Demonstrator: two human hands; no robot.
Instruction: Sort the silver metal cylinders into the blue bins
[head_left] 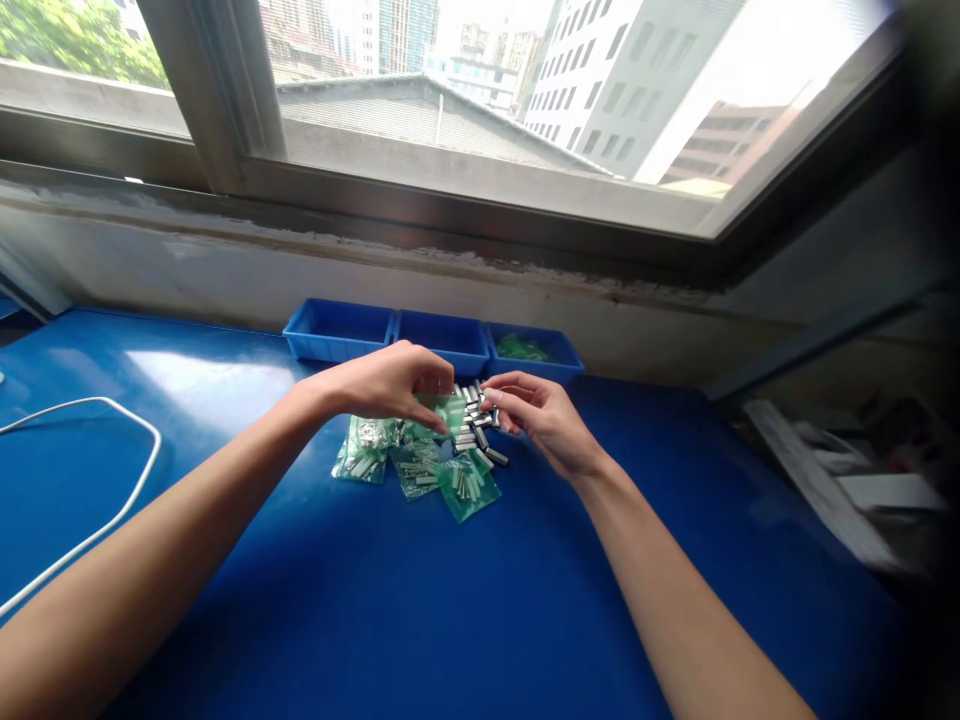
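My left hand (pixel 409 382) is closed on a green translucent plastic bag (pixel 451 412), held just above the pile. Fingers pinched, my right hand (pixel 541 415) grips a small silver metal piece at its fingertips, close to the bag's right side. Between and below the hands lies a loose heap of small silver and black metal pieces (pixel 466 440). In front of them on the table are filled green bags: one at the left (pixel 364 455), one in the middle (pixel 417 470) and one nearest me (pixel 468 484), each with similar pieces inside.
Three joined blue bins (pixel 337 347) stand against the wall behind the hands; the right one holds green bags (pixel 521 348). A white cable (pixel 142 470) curves over the blue table (pixel 420 620) at the left. Beyond the wall is a window (pixel 465 180). Blurred items (pixel 877 490) lie at far right.
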